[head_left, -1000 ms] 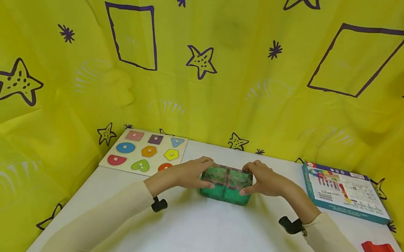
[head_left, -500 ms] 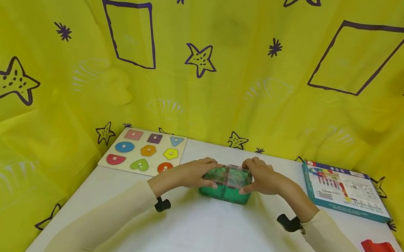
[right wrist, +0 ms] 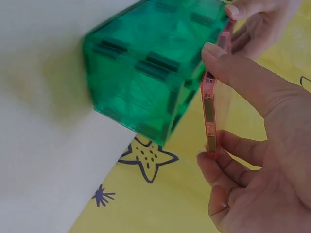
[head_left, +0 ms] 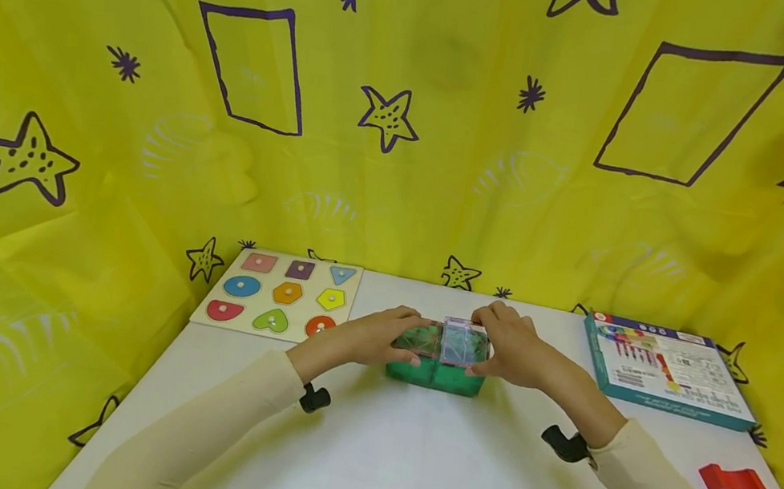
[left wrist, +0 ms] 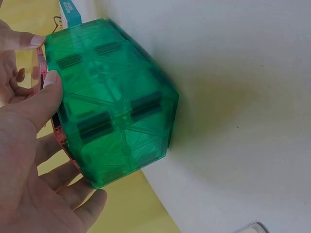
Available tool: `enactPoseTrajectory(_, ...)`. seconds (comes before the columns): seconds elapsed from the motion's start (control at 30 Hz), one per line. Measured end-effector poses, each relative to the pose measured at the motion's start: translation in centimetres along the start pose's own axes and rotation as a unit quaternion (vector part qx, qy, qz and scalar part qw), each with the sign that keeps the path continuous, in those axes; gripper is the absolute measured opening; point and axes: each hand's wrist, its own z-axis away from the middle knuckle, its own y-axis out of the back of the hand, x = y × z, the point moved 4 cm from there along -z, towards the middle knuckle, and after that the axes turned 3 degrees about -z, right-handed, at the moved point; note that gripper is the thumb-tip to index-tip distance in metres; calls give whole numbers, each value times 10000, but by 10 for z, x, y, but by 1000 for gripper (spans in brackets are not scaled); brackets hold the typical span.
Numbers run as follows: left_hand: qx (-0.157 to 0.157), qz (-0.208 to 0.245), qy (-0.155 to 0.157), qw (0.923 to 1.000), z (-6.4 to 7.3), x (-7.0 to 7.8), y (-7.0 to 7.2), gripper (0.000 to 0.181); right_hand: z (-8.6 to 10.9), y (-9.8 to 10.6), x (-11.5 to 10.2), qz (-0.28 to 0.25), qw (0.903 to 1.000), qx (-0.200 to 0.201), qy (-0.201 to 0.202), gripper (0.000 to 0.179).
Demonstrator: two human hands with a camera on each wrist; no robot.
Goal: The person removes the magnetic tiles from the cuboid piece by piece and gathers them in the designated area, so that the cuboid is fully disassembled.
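A box built of green see-through magnetic tiles (head_left: 435,377) stands on the white table, with two pink see-through magnetic tiles side by side on top. My left hand (head_left: 374,337) grips the box's left end, thumb on the front top edge and fingers behind. Beneath that hand lies the left pink tile (head_left: 420,342). With thumb and fingers, my right hand (head_left: 514,349) pinches the right pink tile (right wrist: 209,116). That tile is tilted, its far edge standing off the green box (right wrist: 141,73) in the right wrist view. The box's inside shows only dimly.
A shape puzzle board (head_left: 297,316) with knobbed pieces lies at the back left. To the right are a flat teal-edged box (head_left: 675,374) and a red curved block (head_left: 732,481). A yellow patterned curtain (head_left: 433,201) hangs behind the table.
The right pink tile has tipped up at its far edge and now looks paler. My right fingers have risen slightly with it. The left hand and the green box have hardly moved.
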Motion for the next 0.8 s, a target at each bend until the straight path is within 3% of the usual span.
enactPoseTrajectory(0.3,19,27,-35,10000,1,0,-1,72,7,30,19,-487,9984,252,-102,77)
enactPoseTrajectory(0.5,18,112,-37,9999,3,-1,-1,72,7,45,61,-526,9967,211,-583,84)
enactPoseTrajectory(0.8,80,89,-50,9999,3,-3,-3,74,11,44,122,-426,9896,-50,-1370,84)
